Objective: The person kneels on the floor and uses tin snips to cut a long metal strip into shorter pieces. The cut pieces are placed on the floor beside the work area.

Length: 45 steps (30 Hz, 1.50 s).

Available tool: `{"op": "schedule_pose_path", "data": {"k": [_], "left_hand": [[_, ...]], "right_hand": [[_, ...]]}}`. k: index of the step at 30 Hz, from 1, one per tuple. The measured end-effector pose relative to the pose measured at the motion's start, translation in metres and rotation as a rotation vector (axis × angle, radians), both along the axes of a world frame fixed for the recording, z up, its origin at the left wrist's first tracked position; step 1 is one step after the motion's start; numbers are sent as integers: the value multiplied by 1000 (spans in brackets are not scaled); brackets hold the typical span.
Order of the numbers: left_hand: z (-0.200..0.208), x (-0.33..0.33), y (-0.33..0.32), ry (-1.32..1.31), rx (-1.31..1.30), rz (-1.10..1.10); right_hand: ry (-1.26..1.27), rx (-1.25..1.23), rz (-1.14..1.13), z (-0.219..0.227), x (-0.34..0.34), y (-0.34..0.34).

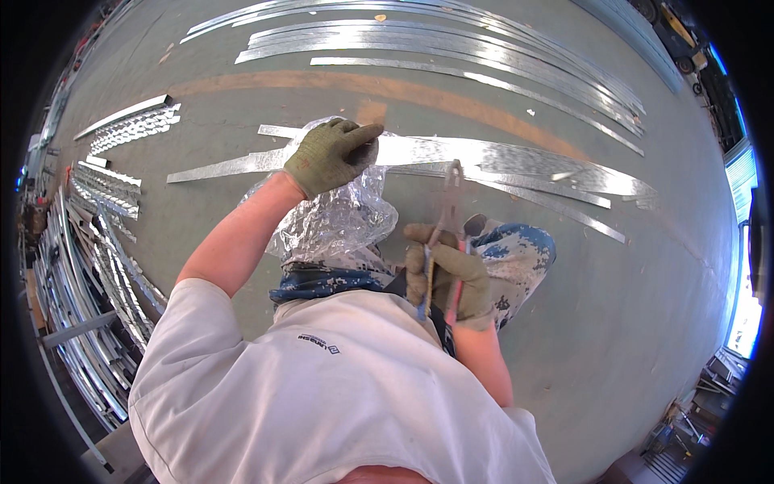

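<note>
My left hand [332, 159], in a green work glove, is over the middle of a stack of long shiny metal strips [484, 156]. Its fingers curl down; whatever is between them is hidden. Crumpled clear plastic film [343, 218] bunches under and below this hand, partly over my lap. My right hand [461, 284], also gloved, is closed around the handles of a pair of pliers [451, 202], one red, the other blue and yellow. The pliers point away from me, their jaws level with the strips' near edge; whether they touch the metal, I cannot tell.
More long metal strips [379, 36] lie across the floor farther off, beyond a faded orange line [266, 79]. At left are wavy metal pieces [133, 133] and a pile of long metal profiles [76, 282]. Metal items [685, 427] stand at the lower right.
</note>
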<state>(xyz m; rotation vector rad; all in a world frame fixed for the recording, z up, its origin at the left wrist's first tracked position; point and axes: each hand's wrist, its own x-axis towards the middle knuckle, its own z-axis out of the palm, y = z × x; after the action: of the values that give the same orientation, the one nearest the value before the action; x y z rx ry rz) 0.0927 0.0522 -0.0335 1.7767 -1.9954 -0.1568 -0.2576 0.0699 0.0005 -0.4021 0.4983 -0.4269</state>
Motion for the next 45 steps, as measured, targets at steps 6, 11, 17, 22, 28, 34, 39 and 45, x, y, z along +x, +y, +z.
{"op": "schedule_pose_path", "data": {"k": [6,11,17,22,28,34,39,45], "left_hand": [[40,-32,-14,110,11,-54],[30,-47,-37,130,244,-97],[-5,-55,-36,50,158,-58],[-15,-55,-44,-81,373,-31],[-22,-49,-40,-14,243,7],[-24,-48,-37,7,187,13],[-27,-47,-37,-10,151,0],[-32,-47,-36,-6,108,-7]], "right_hand": [[12,-217,-128,36,-60,-23],[59,-328,-201,40,-99,-43],[215,-139,-291,5,-93,-20],[577,-162,-121,-12,-77,-5],[867,-434,16,-36,-49,-10],[935,-520,34,-39,-46,-21],[1096,-704,25,-28,-40,-23],[1207,-695,80,-23,-39,-28]]}}
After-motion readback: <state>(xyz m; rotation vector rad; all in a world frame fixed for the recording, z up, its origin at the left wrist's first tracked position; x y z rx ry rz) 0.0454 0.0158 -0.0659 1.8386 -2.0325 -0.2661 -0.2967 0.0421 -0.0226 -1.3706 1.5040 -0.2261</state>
